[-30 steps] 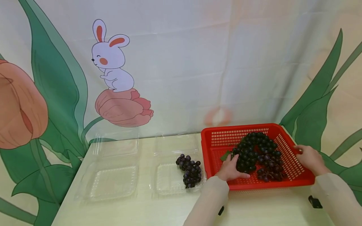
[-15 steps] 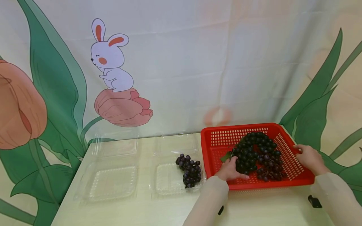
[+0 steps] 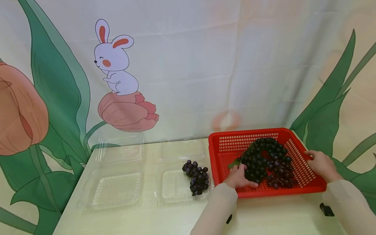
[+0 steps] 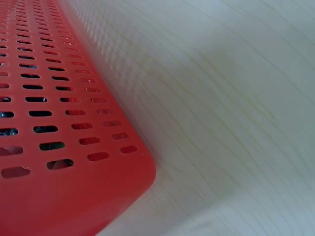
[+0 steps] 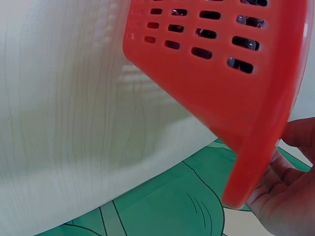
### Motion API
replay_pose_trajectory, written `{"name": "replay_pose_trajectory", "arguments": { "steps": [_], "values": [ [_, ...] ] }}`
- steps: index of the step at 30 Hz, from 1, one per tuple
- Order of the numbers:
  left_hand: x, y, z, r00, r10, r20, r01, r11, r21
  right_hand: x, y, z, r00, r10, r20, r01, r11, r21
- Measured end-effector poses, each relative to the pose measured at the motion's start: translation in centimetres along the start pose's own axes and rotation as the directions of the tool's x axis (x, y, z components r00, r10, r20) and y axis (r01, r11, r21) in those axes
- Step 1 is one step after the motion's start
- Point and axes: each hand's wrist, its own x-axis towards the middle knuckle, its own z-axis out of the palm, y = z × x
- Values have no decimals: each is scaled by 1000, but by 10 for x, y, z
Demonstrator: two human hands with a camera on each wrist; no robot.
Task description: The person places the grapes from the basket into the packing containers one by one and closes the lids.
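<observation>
In the head view, a red basket (image 3: pixel 227 193) holds a bunch of dark green grapes (image 3: pixel 256 166) and a bunch of dark purple grapes (image 3: pixel 280 174). Inside its front left part, my left hand (image 3: pixel 237 178) holds the lower left end of the green bunch between bent fingers and thumb, its fingertips partly hidden, beside a green leaf (image 3: pixel 234 163). My right hand (image 3: pixel 322 165) grips the basket's right rim; the right wrist view shows that hand (image 5: pixel 290 191) with thumb and fingers around the red rim (image 5: pixel 266 142). The left wrist view shows only the basket's outer wall (image 4: pixel 64 191) and the tabletop.
Left of the basket, a clear plastic box (image 3: pixel 173 199) holds a purple bunch of grapes (image 3: pixel 199 181) in its right part. Farther left lies another clear box (image 3: pixel 117 205), its lid raised at the back. A printed curtain (image 3: pixel 188 81) hangs behind the table (image 3: pixel 152 218).
My left hand's fingers have bent and drawn in against the green grapes. The lower end of that bunch has shifted slightly. My right hand and the basket stay in place.
</observation>
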Motion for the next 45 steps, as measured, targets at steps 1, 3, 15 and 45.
{"name": "replay_pose_trajectory", "arguments": {
  "steps": [1,3,15,45],
  "values": [
    [0,0,0,1000,-1,-6,1,1000,10,0,0,0,1000,2,2,-2,1000,2],
    [0,0,0,1000,-9,-16,9,1000,18,1,1,0,1000,5,6,-5,1000,4],
    [0,2,-2,999,-28,-37,30,999,44,0,1,-1,1000,1,-13,-2,1000,-11],
    [10,0,-8,981,51,-188,-68,994,-80,3,3,1,1000,-15,-25,14,1000,-14]
  ]
}}
